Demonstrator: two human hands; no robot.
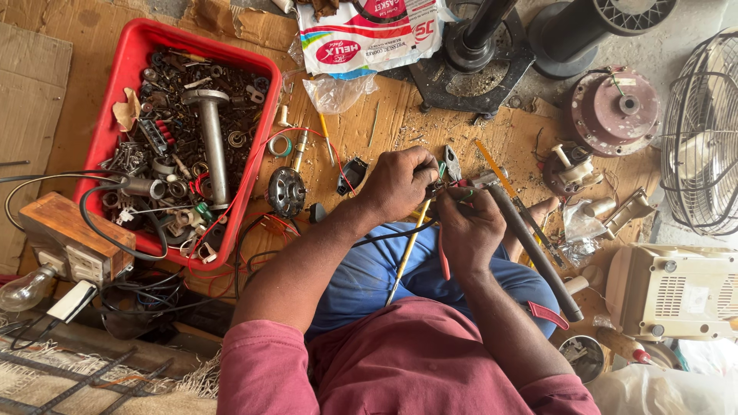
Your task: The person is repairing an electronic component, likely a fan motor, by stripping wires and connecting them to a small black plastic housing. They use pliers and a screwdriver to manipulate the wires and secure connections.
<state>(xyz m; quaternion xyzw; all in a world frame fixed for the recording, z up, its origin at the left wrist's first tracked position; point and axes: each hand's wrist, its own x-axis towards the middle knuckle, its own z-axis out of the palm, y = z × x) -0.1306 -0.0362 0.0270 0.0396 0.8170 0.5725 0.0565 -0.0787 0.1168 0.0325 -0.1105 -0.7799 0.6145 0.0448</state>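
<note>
My left hand (398, 183) and my right hand (469, 227) meet over my lap, both pinched on a small bundle of coloured wires (450, 187) with a small part between the fingertips. A black wire (400, 233) runs from the hands back across my blue trousers. A thin yellow-handled tool (406, 253) lies across my lap under the hands. A small round motor (286, 192) with red wires sits on the cardboard just left of my left forearm.
A red tray (117, 100) of metal parts with a steel shaft (211, 138) stands at left. A wooden switch box (65, 238) and bulb (27, 288) lie at lower left. A black tube (534, 253), fan motor (613, 111), fan grille (703, 131) and cream housing (673, 292) are on the right.
</note>
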